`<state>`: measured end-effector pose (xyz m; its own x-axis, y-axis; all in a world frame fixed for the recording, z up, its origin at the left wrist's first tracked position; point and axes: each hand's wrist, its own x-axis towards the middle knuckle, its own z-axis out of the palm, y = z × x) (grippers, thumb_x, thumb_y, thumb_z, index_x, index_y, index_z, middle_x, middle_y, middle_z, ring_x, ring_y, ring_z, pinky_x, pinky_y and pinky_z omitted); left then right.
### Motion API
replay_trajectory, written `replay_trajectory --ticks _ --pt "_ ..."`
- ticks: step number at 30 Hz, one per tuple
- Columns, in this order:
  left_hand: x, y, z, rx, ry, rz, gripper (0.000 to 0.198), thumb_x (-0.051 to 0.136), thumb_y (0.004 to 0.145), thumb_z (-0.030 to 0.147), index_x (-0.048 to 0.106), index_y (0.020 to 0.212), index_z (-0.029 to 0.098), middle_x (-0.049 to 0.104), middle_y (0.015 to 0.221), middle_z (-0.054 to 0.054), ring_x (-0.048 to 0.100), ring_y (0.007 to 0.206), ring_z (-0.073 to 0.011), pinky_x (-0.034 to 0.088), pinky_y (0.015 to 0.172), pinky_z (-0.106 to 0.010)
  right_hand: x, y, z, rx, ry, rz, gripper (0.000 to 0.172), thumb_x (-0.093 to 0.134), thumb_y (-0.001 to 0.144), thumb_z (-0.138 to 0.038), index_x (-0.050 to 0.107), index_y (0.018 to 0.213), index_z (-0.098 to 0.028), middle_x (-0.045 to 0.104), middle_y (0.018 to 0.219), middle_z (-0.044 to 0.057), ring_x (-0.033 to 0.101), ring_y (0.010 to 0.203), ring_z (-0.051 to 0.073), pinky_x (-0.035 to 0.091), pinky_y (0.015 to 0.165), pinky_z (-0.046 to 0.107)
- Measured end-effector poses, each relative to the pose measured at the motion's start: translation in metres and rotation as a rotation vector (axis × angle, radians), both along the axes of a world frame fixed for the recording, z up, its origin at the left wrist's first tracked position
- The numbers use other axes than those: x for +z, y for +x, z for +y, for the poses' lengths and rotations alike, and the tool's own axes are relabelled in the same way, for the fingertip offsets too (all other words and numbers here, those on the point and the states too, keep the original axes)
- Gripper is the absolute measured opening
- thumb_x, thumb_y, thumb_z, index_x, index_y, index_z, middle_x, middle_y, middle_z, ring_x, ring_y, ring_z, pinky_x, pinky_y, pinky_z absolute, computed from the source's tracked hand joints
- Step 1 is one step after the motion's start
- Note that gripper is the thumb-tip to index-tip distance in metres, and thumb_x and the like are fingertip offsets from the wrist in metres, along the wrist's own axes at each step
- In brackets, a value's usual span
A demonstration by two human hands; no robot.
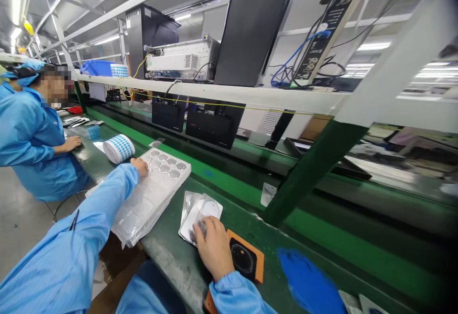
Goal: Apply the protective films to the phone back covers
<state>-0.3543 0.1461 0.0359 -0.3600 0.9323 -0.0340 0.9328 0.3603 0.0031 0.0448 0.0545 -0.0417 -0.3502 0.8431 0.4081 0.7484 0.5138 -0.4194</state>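
Our curled left hand (140,166) touched discs (174,174) in the far pockets of the blister tray (150,204); we couldn't tell its grip. Our right hand (214,247) pressed flat, unclenched, on silvery pouches (189,209) near the bench (243,218) front edge.

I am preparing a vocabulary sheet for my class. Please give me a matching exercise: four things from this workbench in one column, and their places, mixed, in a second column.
1. left hand
2. right hand
3. dotted roll
4. orange pad

a. beside the right hand, under a black part
b. on the silvery pouches
c. on the white tray
d. lying beyond the tray

Pairs: 1-c, 2-b, 3-d, 4-a
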Motion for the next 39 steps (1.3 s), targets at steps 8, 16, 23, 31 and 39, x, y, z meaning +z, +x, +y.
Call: replay_trajectory --ticks 8,16,23,31,39 --pt "-0.001 0.013 -0.013 -0.119 0.058 -0.071 0.036 0.059 0.095 0.034 0.057 0.125 0.016 0.059 0.125 -0.010 0.061 0.107 -0.0236 0.054 0.091 -0.045 0.003 0.000 -0.003 0.015 0.025 0.012 0.025 0.051 0.092 -0.042 0.062 0.100 -0.020 0.062 0.111 0.010 0.057 0.104 0.027 0.043 0.090 0.040" --pt "0.027 0.031 -0.044 -0.086 0.302 -0.280 0.032 0.059 0.093 0.030 0.057 0.122 0.016 0.065 0.112 -0.011 0.063 0.103 -0.0240 0.050 0.091 -0.042 0.004 0.000 -0.005 0.028 0.071 0.039 0.020 0.055 0.090 -0.039 0.062 0.096 -0.021 0.064 0.104 0.009 0.061 0.098 0.026 0.048 0.085 0.039" --pt "0.031 0.115 -0.092 -0.123 0.513 -0.660 0.038 0.056 0.084 0.023 0.048 0.121 0.020 0.073 0.087 -0.003 0.070 0.079 -0.0191 0.052 0.071 -0.027 0.041 0.006 -0.023 0.115 0.233 0.096 0.045 0.064 0.084 -0.035 0.055 0.125 -0.019 0.052 0.138 0.014 0.048 0.129 0.031 0.042 0.107 0.048" --pt "-0.033 0.297 -0.163 -0.331 0.348 -1.627 0.029 0.062 0.076 0.019 0.052 0.103 0.021 0.070 0.080 0.000 0.065 0.066 -0.0140 0.050 0.064 -0.025 0.053 0.079 -0.072 0.074 0.248 0.064 0.035 0.061 0.089 -0.035 0.058 0.121 -0.020 0.059 0.131 0.014 0.058 0.121 0.026 0.052 0.098 0.041" --pt "-0.083 0.314 -0.162 -0.677 0.580 -1.045 0.024 0.058 0.074 0.009 0.061 0.094 0.021 0.067 0.101 -0.006 0.060 0.103 -0.0221 0.047 0.096 -0.038 0.010 0.158 -0.038 0.034 0.106 -0.101 0.029 0.060 0.089 -0.038 0.067 0.111 -0.022 0.066 0.124 0.011 0.060 0.118 0.028 0.048 0.101 0.050"
